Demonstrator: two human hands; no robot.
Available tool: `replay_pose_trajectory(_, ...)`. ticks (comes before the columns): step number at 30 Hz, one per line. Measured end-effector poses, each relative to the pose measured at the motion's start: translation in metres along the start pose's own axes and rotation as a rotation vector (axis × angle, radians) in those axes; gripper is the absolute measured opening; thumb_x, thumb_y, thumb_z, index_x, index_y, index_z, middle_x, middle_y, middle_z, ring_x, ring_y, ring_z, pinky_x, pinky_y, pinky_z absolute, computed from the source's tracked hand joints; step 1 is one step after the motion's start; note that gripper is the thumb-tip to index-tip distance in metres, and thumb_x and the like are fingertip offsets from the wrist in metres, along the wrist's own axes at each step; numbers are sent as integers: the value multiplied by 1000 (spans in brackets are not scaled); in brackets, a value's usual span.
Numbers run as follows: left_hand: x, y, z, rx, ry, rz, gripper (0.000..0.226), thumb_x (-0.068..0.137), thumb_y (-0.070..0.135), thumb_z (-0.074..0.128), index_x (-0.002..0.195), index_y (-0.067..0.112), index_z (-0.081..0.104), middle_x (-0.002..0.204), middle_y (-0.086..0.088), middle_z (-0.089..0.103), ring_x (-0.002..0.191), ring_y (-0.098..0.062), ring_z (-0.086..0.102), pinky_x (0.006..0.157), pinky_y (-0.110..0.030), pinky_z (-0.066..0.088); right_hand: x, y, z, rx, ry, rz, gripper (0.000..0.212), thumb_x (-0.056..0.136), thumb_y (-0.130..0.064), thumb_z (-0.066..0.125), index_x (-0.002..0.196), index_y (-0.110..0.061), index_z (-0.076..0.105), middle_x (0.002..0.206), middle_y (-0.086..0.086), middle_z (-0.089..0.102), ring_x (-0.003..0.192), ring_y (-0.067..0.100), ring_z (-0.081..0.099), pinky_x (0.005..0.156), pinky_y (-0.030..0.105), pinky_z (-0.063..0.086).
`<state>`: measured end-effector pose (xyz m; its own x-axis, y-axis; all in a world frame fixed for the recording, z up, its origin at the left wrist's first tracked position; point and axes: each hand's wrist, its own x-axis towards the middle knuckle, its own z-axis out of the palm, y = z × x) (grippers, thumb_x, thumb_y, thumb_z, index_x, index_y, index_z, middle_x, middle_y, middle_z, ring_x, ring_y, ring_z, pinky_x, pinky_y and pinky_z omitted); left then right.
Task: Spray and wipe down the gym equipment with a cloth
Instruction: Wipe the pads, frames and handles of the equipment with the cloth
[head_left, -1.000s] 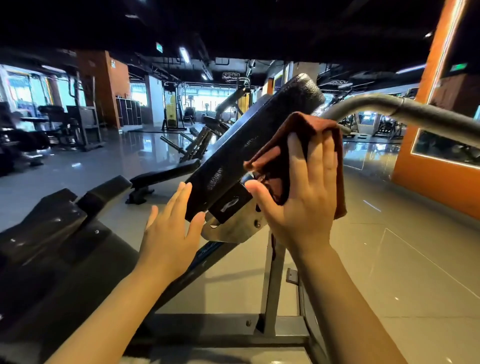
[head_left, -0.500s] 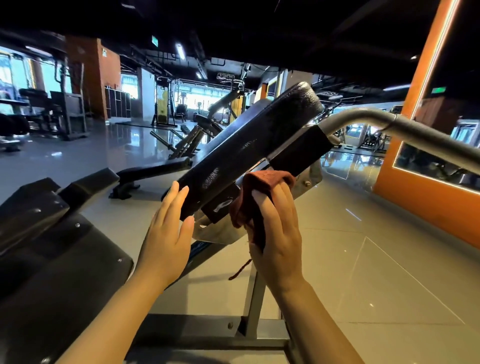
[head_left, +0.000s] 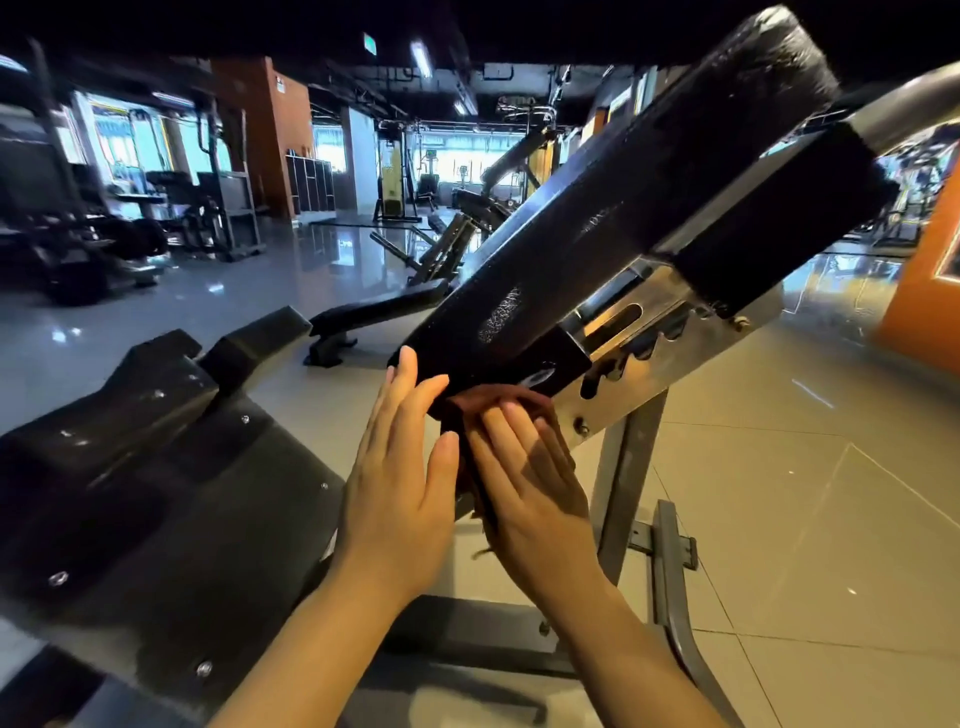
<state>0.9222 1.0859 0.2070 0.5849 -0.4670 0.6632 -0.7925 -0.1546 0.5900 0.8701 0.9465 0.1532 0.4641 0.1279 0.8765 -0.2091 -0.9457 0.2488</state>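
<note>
Reddish-brown cloth (head_left: 498, 402) lies bunched under the flat, open-grip right hand (head_left: 530, 499) against the black pad (head_left: 623, 218).

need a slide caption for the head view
Right hand presses a brown cloth under the low end of a black pad; left hand steadies it.

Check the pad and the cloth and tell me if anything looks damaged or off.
The black pad has a pale, cracked-looking patch near its lower end, possibly worn vinyl or glare. A loose thread dangles from the brown cloth under the right hand.
</note>
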Motion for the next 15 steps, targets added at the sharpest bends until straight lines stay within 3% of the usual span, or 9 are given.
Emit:
replay_pose_trajectory(3, 1, 1, -2, 19, -9, 15, 45, 96, 38, 30, 141, 42, 24, 145, 42, -6, 139, 18, -2, 110, -8, 6, 3, 6, -3, -16, 7, 6, 47, 98, -17, 49, 143, -10, 37, 149, 9, 35, 143, 26, 29, 118, 42, 24)
replay_pose_trajectory(8, 1, -5, -12, 44, -60, 51, 45, 98, 36, 29, 138, 50, 14, 140, 49, -4, 139, 19, 0, 121, -33, 14, 11, 4, -13, 43, 28, 56, 41, 104, -26, 34, 142, -11, 39, 147, 9, 43, 143, 25, 28, 120, 38, 23)
replay_pose_trajectory(12, 2, -10, -18, 54, -89, 78, 46, 98, 36, 29, 138, 51, 13, 141, 49, -2, 133, 26, -3, 121, -37, 16, 21, 9, -20, 144, 88, 275, 55, 96, -29, 42, 147, -13, 28, 152, 8, 26, 150, 17, 7, 122, 36, 15)
replay_pose_trajectory(15, 3, -12, -20, 50, -107, 69, 47, 97, 35, 30, 140, 49, 14, 143, 44, 0, 134, 26, -1, 121, -39, 18, 22, 5, -19, 83, 75, 307, 61, 92, -29, 46, 148, -13, 26, 154, 8, 22, 150, 16, -2, 123, 37, 8)
